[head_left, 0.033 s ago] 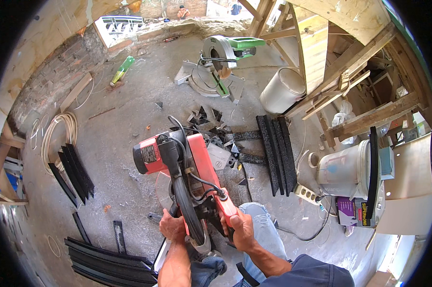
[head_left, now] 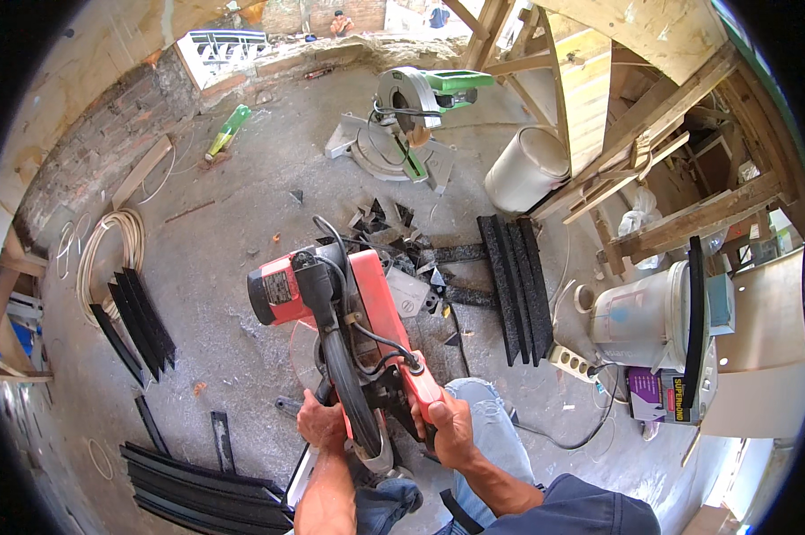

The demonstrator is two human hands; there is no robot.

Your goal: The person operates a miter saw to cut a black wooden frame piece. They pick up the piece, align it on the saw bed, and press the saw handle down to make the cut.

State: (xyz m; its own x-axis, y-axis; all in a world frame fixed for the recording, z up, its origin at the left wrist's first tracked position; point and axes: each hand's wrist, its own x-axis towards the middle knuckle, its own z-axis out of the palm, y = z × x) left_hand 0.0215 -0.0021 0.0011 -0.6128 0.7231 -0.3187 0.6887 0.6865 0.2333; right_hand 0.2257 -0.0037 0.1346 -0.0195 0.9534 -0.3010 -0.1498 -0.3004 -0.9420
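A red and black miter saw (head_left: 380, 294) stands in front of me, its cord looping over the top. My right hand (head_left: 451, 432) is wrapped round the saw's rear handle. Low on the other side of the saw, beside its round black guard (head_left: 347, 388), my left hand (head_left: 322, 423) is closed. What its fingers grip is hidden; a dark part shows just above them. A pale-edged strip (head_left: 299, 477) runs under my left forearm. Small triangular black offcuts (head_left: 375, 214) lie heaped beyond the saw.
Black angled strips lie in bundles at right (head_left: 516, 290), left (head_left: 142, 321) and lower left (head_left: 197, 486). A green miter saw (head_left: 411, 116) stands farther back. A power strip (head_left: 572, 363), buckets (head_left: 634, 325) and timber framing (head_left: 688, 227) line the right. Coiled cable (head_left: 90, 259) lies left.
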